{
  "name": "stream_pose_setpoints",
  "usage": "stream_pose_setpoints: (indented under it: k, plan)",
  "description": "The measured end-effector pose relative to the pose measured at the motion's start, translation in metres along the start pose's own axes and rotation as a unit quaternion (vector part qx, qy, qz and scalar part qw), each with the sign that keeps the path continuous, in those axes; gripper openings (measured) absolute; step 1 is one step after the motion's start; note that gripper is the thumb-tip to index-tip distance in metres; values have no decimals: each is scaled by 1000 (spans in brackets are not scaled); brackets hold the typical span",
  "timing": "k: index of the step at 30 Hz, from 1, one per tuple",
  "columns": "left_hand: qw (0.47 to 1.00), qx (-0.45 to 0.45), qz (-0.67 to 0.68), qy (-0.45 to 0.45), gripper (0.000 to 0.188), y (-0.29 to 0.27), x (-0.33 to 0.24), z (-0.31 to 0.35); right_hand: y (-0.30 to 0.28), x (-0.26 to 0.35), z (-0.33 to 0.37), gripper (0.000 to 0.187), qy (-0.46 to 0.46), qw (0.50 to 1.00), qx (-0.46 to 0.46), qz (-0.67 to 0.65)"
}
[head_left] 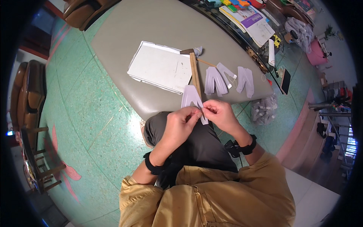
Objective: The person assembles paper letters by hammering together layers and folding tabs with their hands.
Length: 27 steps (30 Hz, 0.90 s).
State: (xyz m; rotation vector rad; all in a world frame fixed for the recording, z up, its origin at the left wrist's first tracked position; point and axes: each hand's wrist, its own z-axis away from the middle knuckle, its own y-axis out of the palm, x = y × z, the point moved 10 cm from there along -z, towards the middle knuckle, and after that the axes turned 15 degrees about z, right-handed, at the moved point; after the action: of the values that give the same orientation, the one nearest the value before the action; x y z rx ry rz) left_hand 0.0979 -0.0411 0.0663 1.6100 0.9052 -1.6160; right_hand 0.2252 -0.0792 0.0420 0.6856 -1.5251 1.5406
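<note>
My left hand (181, 123) is closed, thumb against fingers, on a pale lavender V-shaped strap piece (190, 94) above my lap. Close beside it my right hand (221, 114) pinches at one leg of the same piece; whatever lies between the fingertips is too small to make out. Just beyond my hands, a hammer (195, 75) with a wooden handle lies on the grey padded surface (151, 19). To its right are a stack of similar V-shaped strap pieces (214, 81), a single one (225, 70) with small white tags, and another stack (245, 81).
A white shallow box lid (160, 66) lies left of the hammer. Papers (253, 24) and colourful toy blocks (236, 3) sit on a dark table at the far right. A clear plastic bag (264, 109) rests on the green floor. Brown leather seats (32, 87) stand at the left.
</note>
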Motion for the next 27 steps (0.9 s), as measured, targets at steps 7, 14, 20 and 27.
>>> stream_pose_setpoints:
  k: [7,14,20,27]
  plan:
    - [919,116,267,-266,39,-12,50,4,25,0,8,6,60,959,233,-151]
    - [844,140,415,-309,26,0,54,13,31,4,9,8,57,946,278,-159]
    - [876,114,353,-308,12,1,51,14,36,4,9,12,56,948,279,-146]
    - [937,10,257,-236,15,-12,46,12,34,2,9,16,57,954,226,-186]
